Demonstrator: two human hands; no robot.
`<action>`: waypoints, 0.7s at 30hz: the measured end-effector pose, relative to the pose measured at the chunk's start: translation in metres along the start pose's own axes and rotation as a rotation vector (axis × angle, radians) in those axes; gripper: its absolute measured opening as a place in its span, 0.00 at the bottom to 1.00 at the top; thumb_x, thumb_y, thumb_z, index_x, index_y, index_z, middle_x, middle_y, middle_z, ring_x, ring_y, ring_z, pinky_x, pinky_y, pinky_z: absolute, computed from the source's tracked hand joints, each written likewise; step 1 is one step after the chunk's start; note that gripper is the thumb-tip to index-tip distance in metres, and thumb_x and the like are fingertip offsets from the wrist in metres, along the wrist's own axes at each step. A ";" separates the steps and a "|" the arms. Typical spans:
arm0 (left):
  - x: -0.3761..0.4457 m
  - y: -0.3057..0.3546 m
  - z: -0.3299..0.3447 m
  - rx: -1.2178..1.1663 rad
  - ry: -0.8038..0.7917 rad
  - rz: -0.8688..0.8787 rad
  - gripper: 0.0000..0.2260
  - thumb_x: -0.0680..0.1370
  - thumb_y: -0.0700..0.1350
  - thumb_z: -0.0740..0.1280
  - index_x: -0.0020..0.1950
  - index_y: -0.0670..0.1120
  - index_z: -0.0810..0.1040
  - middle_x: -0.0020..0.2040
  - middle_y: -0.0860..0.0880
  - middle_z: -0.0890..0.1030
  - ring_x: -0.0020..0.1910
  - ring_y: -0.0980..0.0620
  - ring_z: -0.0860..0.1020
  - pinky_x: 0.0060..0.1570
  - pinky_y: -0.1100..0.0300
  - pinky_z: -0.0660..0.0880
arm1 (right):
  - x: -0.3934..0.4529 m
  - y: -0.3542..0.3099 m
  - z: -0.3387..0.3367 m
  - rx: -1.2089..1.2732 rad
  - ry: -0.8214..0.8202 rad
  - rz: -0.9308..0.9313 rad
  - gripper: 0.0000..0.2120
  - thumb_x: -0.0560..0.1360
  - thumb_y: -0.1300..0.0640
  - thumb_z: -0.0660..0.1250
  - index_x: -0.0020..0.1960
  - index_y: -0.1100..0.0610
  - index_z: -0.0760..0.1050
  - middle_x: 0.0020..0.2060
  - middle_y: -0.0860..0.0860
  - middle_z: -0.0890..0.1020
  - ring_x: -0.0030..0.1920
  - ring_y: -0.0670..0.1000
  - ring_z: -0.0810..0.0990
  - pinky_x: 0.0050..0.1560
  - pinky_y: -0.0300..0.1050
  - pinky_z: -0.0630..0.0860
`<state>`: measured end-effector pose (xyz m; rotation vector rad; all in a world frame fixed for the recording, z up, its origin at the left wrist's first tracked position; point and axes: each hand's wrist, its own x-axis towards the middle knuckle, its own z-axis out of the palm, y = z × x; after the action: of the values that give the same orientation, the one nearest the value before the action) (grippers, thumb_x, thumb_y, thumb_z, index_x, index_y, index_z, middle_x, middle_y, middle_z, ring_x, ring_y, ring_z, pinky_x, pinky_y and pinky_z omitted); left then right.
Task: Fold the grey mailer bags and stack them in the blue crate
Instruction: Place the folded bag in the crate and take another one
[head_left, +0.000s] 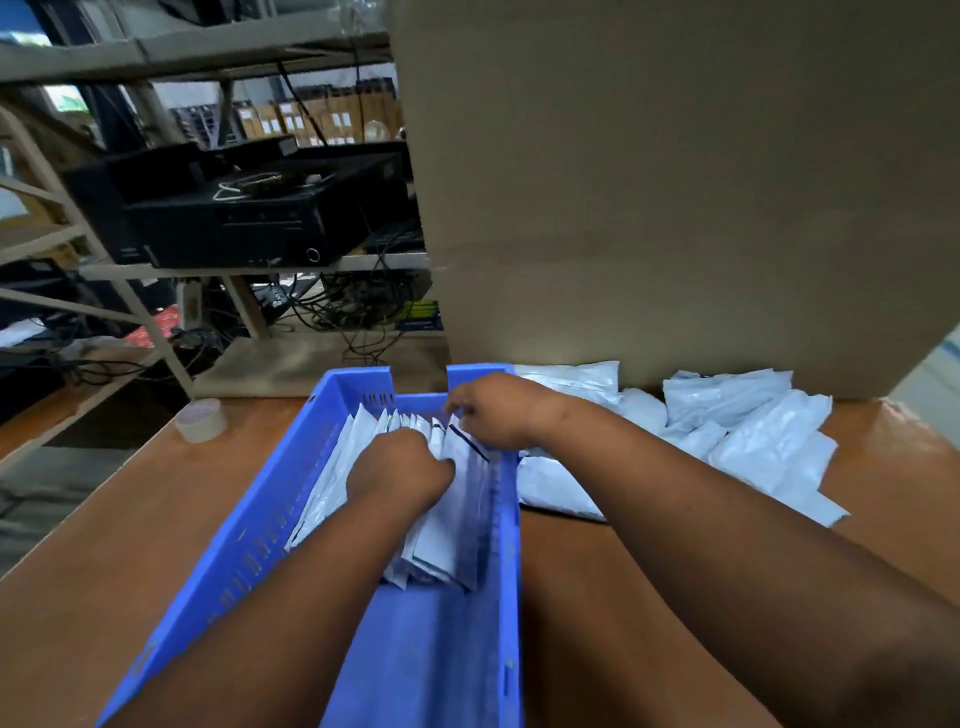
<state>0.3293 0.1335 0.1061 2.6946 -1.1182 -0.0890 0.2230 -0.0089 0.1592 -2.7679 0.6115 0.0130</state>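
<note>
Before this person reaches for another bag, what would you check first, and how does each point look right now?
1. Folded bags stand in a row inside the blue crate: ok.
2. Room left in the crate's near end: ok.
3. Left hand rests on the row, bracing it: ok.
4. Right hand free to reach: not ok, its fingers are at the row's top edges.
5. Unfolded bags wait on the table right of the crate: ok.
6. Newest bag fully seated: cannot tell, the hands hide it.
</note>
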 end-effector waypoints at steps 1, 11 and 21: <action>-0.001 0.007 -0.008 -0.023 0.009 0.018 0.12 0.73 0.60 0.65 0.43 0.51 0.76 0.44 0.50 0.80 0.49 0.43 0.82 0.41 0.55 0.74 | -0.012 0.008 -0.002 0.027 0.028 0.002 0.17 0.81 0.53 0.61 0.68 0.44 0.79 0.60 0.48 0.84 0.57 0.53 0.83 0.59 0.51 0.80; -0.051 0.155 -0.032 -0.031 0.096 0.159 0.09 0.74 0.52 0.68 0.46 0.48 0.82 0.50 0.47 0.84 0.53 0.43 0.82 0.45 0.56 0.73 | -0.152 0.110 -0.032 0.074 0.136 0.086 0.16 0.82 0.53 0.65 0.68 0.48 0.80 0.62 0.48 0.84 0.61 0.52 0.81 0.62 0.48 0.77; -0.112 0.299 0.054 -0.107 -0.138 0.322 0.12 0.77 0.55 0.69 0.54 0.50 0.83 0.48 0.51 0.82 0.51 0.47 0.80 0.49 0.56 0.75 | -0.289 0.267 -0.001 0.021 0.082 0.481 0.17 0.83 0.50 0.64 0.71 0.48 0.76 0.65 0.51 0.81 0.61 0.54 0.80 0.56 0.48 0.78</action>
<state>0.0354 -0.0018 0.1176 2.4116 -1.5260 -0.2755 -0.1495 -0.1211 0.1029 -2.5422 1.2735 -0.0012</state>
